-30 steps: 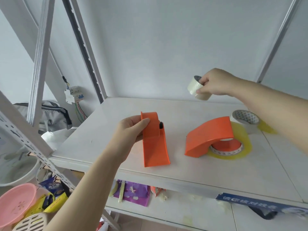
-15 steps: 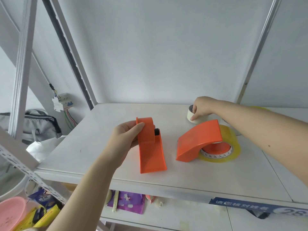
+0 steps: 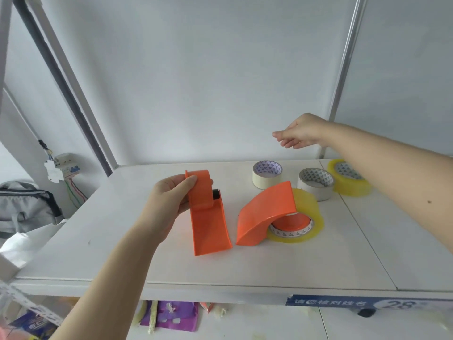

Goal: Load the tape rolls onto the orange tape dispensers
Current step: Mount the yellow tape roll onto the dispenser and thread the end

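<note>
My left hand [image 3: 169,200] grips the top of an empty orange tape dispenser [image 3: 208,217], whose lower end rests on the white shelf [image 3: 318,261]. To its right a second orange dispenser [image 3: 264,212] lies on the shelf with a yellow tape roll [image 3: 306,217] on it. Behind them stand a cream roll [image 3: 267,174], a white roll [image 3: 316,184] and another yellow roll [image 3: 350,177], partly hidden by my right forearm. My right hand [image 3: 299,131] hovers empty above the cream roll, fingers apart.
Metal shelf uprights [image 3: 61,77] rise at the left and at the back right [image 3: 345,60]. A breaker box with wires [image 3: 61,168] hangs at the left above a grey bag [image 3: 27,207]. Packets [image 3: 171,317] lie on the lower shelf.
My right hand set the cream roll down on the shelf, let go and lifted up above it. The left hand kept its hold on the empty dispenser.
</note>
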